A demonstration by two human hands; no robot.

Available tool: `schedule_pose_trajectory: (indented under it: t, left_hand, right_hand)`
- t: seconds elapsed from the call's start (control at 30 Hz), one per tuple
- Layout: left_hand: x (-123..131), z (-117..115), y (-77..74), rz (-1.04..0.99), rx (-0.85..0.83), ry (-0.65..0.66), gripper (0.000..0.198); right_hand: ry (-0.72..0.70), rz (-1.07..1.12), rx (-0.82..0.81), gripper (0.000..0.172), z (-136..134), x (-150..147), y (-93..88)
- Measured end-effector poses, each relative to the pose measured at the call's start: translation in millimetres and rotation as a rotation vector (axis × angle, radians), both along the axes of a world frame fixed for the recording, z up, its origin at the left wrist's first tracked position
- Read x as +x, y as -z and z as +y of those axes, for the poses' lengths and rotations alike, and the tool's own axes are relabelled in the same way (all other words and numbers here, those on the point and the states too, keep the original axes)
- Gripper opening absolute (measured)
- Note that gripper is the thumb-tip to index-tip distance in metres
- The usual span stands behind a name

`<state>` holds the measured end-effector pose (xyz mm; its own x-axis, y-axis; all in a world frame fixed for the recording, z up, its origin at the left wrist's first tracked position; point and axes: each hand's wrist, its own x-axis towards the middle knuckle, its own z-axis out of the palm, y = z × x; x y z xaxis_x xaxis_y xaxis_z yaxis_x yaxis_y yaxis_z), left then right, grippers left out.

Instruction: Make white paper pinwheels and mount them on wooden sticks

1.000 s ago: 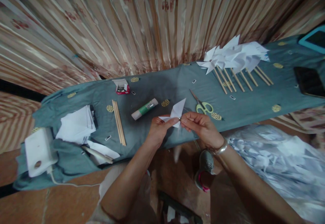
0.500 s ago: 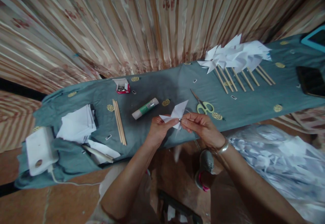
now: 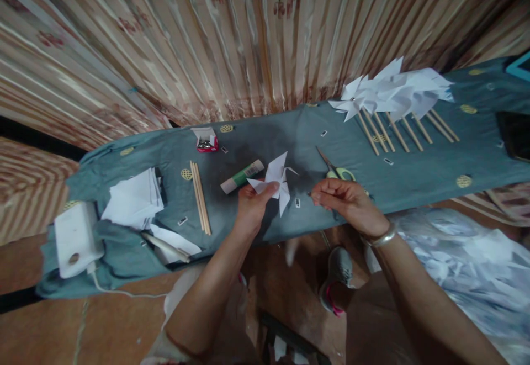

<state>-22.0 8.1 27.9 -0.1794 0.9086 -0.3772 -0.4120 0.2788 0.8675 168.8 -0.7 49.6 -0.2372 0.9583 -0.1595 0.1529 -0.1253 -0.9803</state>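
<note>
My left hand point(image 3: 253, 207) pinches a white paper pinwheel point(image 3: 273, 177) between thumb and fingers, its folded blades spread out over the table. To the right, apart from the pinwheel, my right hand point(image 3: 345, 199) is closed in a pinch. A tiny dark tip shows at its fingertips, too small to name. Just behind that hand lie scissors point(image 3: 337, 170) with pale green handles, partly hidden by it. A green and white glue stick point(image 3: 242, 177) lies beside my left hand.
Several wooden sticks point(image 3: 200, 196), an open red box point(image 3: 207, 143) of small metal pieces and stacked white paper point(image 3: 134, 199) are on the left. A white device point(image 3: 77, 238) trails a cable. Finished pinwheels point(image 3: 393, 94) lie at back right, near a dark phone point(image 3: 513, 133).
My right hand has moved right, away from the pinwheel's centre, staying pinched. My left hand keeps hold of the pinwheel, which has shifted slightly left. The view has shifted a little.
</note>
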Motion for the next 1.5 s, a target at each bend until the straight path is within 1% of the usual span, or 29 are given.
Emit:
schedule_pose_trajectory:
  t: [0.1, 0.17, 0.23, 0.3, 0.37, 0.4, 0.47, 0.53, 0.63, 0.7, 0.77, 0.87, 0.97, 1.13, 1.27, 1.37, 1.5]
  left_hand:
    - [-2, 0, -1.8, -0.069, -0.022, -0.012, 0.031]
    - [-3, -2, -3.2, -0.09, -0.04, 0.004, 0.033]
    - [-3, -3, -4.1, -0.095, -0.051, 0.017, 0.034]
    - [-2, -5, -4.4, -0.093, -0.057, 0.027, 0.035]
    - [-1, -6, -4.1, -0.092, -0.058, 0.036, 0.035]
    - [0, -6, -3.9, -0.09, -0.058, 0.04, 0.035]
    - [1, -6, -3.6, -0.086, -0.057, 0.052, 0.034]
    - [2, -6, -3.9, -0.09, -0.058, 0.054, 0.034]
    - [2, -6, -5.4, -0.132, -0.068, 0.065, 0.034]
    - [2, -7, -6.7, -0.174, -0.08, 0.089, 0.034]
    - [2, -8, -7.8, -0.211, -0.09, 0.116, 0.035]
    - [6, -10, -8.6, -0.245, -0.091, 0.153, 0.034]
    - [11, -13, -8.6, -0.251, -0.082, 0.174, 0.033]
    - [17, -15, -4.9, -0.178, -0.07, 0.155, 0.032]
    - [18, -14, 0.1, -0.1, -0.044, 0.136, 0.032]
    - [18, -14, 2.1, -0.085, -0.032, 0.135, 0.032]
    - [18, -14, 1.1, -0.011, -0.019, 0.143, 0.032]
  right_hand:
    - [0.133, -0.15, 0.106, 0.03, 5, 1, 15.9]
    - [0.175, -0.306, 0.174, 0.025, 6, -2, 24.2]
    - [0.22, -0.443, 0.237, 0.022, 6, -6, 25.9]
    - [0.3, -0.474, 0.283, 0.022, 6, -10, 20.6]
    - [0.37, -0.363, 0.282, 0.022, 5, -13, 11.4]
    - [0.381, -0.281, 0.261, 0.022, 5, -14, 6.7]
    - [0.358, -0.138, 0.191, 0.023, 3, -18, -1.0]
    - [0.337, -0.07, 0.139, 0.023, 2, -22, -4.4]
    - [0.41, -0.037, 0.118, 0.023, -1, -27, -1.3]
    - [0.459, 0.021, 0.073, 0.028, -3, -29, 3.9]
    - [0.439, 0.148, -0.041, 0.034, -5, -33, 8.8]
    - [0.36, 0.37, -0.222, 0.043, -9, -39, 12.4]
    - [0.349, 0.497, -0.302, 0.045, -11, -43, 11.9]
    - [0.401, 0.559, -0.33, 0.047, -10, -45, 12.0]
    - [0.438, 0.536, -0.321, 0.051, -9, -45, 14.6]
    - [0.464, 0.53, -0.31, 0.053, -8, -45, 16.5]
    - [0.459, 0.502, -0.287, 0.051, -7, -45, 18.7]
